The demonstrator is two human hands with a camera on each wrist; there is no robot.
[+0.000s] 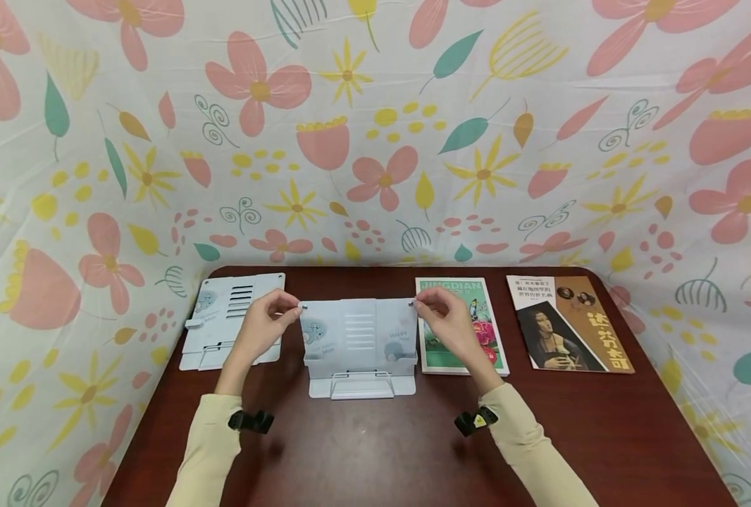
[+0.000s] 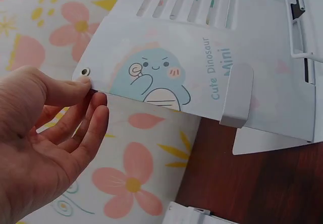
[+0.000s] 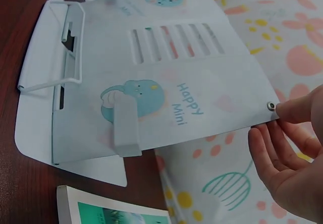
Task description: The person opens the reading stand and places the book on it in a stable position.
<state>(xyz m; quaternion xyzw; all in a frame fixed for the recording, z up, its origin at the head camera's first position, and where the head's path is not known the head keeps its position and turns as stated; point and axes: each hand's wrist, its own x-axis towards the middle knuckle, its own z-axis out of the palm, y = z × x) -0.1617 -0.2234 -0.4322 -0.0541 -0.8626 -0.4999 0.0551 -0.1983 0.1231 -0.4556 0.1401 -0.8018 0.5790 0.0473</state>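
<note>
A white book stand point(image 1: 359, 338) with a printed blue dinosaur point(image 2: 156, 77), slots and a wire page holder point(image 1: 362, 384) stands mid-table, its back panel raised from the base point(image 3: 38, 93). At the panel's upper left corner, my left hand point(image 1: 268, 320) pinches the edge between thumb and fingers, close to a metal eyelet point(image 2: 85, 72). My right hand point(image 1: 447, 320) pinches the upper right corner the same way, its thumb beside another eyelet point(image 3: 271, 106). A side clip point(image 3: 126, 125) shows on the panel.
A second white book stand point(image 1: 217, 317) lies flat at the left. Right of the held stand lies a green-bordered book point(image 1: 439, 362), partly behind my right hand. Farther right is a brown-and-white book point(image 1: 572, 324) with a portrait. A flowered cloth point(image 1: 375, 141) hangs behind the table point(image 1: 363, 458).
</note>
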